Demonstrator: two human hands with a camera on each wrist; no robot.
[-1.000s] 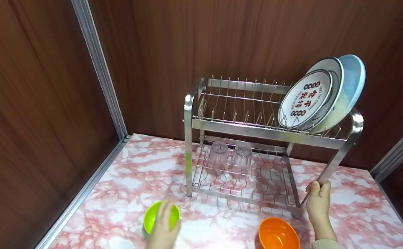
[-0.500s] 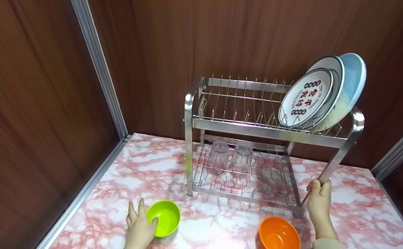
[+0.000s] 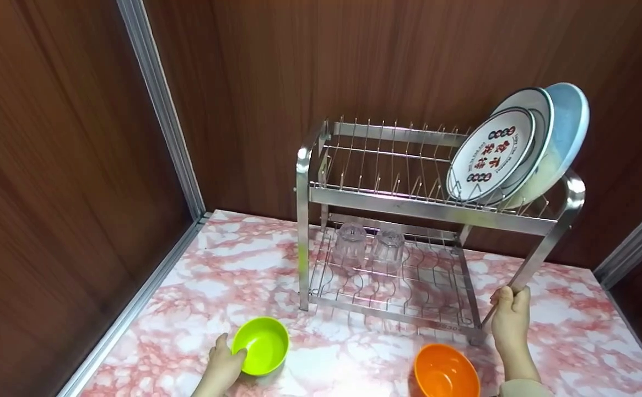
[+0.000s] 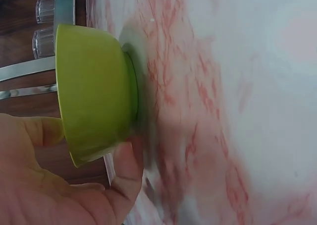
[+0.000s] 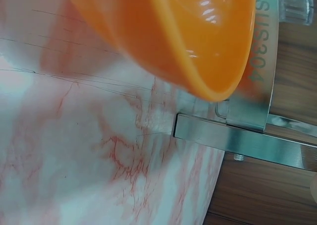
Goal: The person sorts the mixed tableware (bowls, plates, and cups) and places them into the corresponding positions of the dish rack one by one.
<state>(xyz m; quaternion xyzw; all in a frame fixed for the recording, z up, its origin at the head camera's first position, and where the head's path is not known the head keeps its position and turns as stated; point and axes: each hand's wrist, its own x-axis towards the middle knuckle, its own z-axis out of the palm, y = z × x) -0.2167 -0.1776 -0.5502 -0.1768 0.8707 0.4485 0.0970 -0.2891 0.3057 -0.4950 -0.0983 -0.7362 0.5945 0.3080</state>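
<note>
At the table's front left stands a lime-green bowl (image 3: 261, 346), upright. My left hand (image 3: 222, 365) pinches its left rim, with the thumb over the inside edge and the fingers outside. In the left wrist view a finger (image 4: 126, 168) lies low against the green bowl's side. My right hand (image 3: 511, 317) grips the front right leg of a two-tier metal dish rack (image 3: 387, 205). An orange bowl (image 3: 446, 372) sits in front of the rack, left of my right wrist; no hand touches it.
Several plates (image 3: 491, 154), one of them light blue (image 3: 568, 121), lean in the rack's upper tier at the right. Two clear glasses (image 3: 350, 245) stand upside down on the lower tier. Brown wood panels (image 3: 243, 99) enclose the marbled table (image 3: 232, 264) at the back and sides.
My left hand has moved from above the green bowl to its left side, and its fingers have closed on the rim. My right hand has kept its grip on the rack leg.
</note>
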